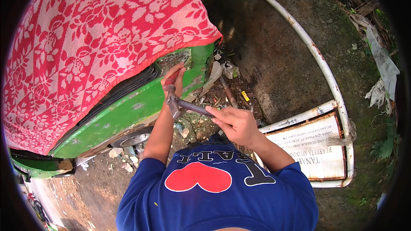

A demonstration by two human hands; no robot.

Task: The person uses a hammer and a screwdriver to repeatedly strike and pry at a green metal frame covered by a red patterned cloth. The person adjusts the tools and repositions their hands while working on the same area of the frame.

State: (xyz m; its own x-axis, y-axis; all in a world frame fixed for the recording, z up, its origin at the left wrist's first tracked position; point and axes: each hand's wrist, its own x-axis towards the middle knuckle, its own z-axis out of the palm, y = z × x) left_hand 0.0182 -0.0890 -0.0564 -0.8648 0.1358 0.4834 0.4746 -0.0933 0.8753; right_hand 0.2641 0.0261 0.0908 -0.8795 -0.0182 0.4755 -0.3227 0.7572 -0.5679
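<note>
My right hand (234, 124) is closed round the dark handle of a hammer (193, 107). The hammer's rusty metal head (173, 101) is just below my left wrist in the picture. My left hand (180, 76) has its fingers wrapped round a red piece (171, 78), perhaps a tool's handle; the rest of it is hidden by the fingers. That hand is up against the rear corner of a green car body (128, 112), where paint is worn to a bare grey patch (173, 60). A red and pink flowered cloth (111, 30) drapes over the car above it.
A car wheel (135, 140) shows under the green body. Rubble and litter, including a small yellow wrapper (245, 96), lie on the ground. At my right, a rusty white pipe frame (314, 49) holds a white sign panel (306, 149). Torn plastic (381, 66) lies at the far right.
</note>
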